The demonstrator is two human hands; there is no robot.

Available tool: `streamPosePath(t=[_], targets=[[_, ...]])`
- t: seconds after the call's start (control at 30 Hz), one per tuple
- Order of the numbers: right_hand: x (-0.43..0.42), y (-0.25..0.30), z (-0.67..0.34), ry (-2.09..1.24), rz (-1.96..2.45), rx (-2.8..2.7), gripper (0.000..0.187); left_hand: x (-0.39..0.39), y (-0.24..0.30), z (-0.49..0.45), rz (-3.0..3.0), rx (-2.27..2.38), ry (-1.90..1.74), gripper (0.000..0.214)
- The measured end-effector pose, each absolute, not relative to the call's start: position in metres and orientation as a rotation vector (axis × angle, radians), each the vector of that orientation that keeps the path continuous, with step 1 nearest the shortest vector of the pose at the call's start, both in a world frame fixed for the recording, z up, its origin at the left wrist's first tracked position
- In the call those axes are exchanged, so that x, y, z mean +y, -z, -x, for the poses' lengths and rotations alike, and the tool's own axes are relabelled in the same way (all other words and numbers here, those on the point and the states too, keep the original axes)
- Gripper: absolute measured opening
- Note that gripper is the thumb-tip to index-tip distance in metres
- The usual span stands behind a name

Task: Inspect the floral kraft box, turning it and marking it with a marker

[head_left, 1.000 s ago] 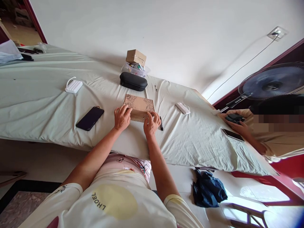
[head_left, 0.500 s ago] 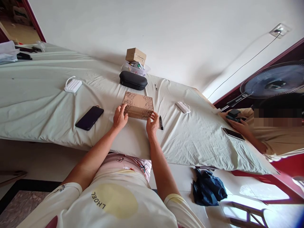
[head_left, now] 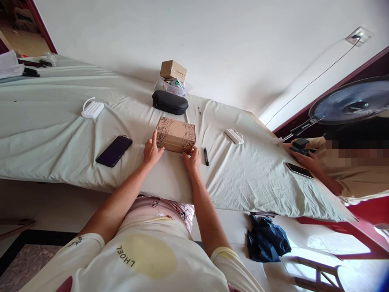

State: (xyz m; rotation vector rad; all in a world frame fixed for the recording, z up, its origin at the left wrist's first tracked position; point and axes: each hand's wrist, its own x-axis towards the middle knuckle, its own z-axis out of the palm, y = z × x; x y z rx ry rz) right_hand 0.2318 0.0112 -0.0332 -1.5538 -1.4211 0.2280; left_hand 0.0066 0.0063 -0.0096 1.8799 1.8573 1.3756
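A cardboard box (head_left: 176, 132) with black scribbled line drawings lies on the cloth-covered table in front of me. My left hand (head_left: 152, 150) grips its left front corner, index finger up along the side and thumb at the lower front edge. At the right front corner, my right hand (head_left: 192, 157) holds the box low, with its fingertips partly hidden by the edge. Just right of that hand lies a black marker (head_left: 206, 156). A dark smartphone (head_left: 114, 151) rests to the left of my left hand.
Behind the box are a black zip case (head_left: 170, 102), a clear plastic tub (head_left: 174, 86) and a smaller carton (head_left: 173, 70). White power banks (head_left: 92, 109) lie left and right. At the right sit another person holding a dark object, a phone (head_left: 299, 170) and a fan (head_left: 354, 103).
My right hand has slid slightly left and down along the box's front corner. My left hand's fingers have shifted a little on the left side. The box has barely moved.
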Motion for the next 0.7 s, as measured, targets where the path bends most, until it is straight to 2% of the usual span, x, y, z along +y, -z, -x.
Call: streamPosePath(t=[0.13,0.33,0.47,0.7], targets=[[0.006,0.022,-0.229,-0.098,1.445,-1.401,0.059,0.011,0.011,-0.004,-1.854,1.831,-1.538,0.087],[-0.008,0.004,-0.225,0.131,1.203,-1.297,0.043,0.010,0.009,-0.002,-1.910,1.656,-1.893,0.056],[-0.012,-0.001,-0.225,0.185,1.178,-1.294,0.033,0.005,0.007,-0.002,-1.987,1.552,-1.910,0.053],[-0.015,-0.004,-0.230,0.250,1.136,-1.269,0.031,0.001,0.002,-0.002,-2.064,1.461,-1.941,0.052]])
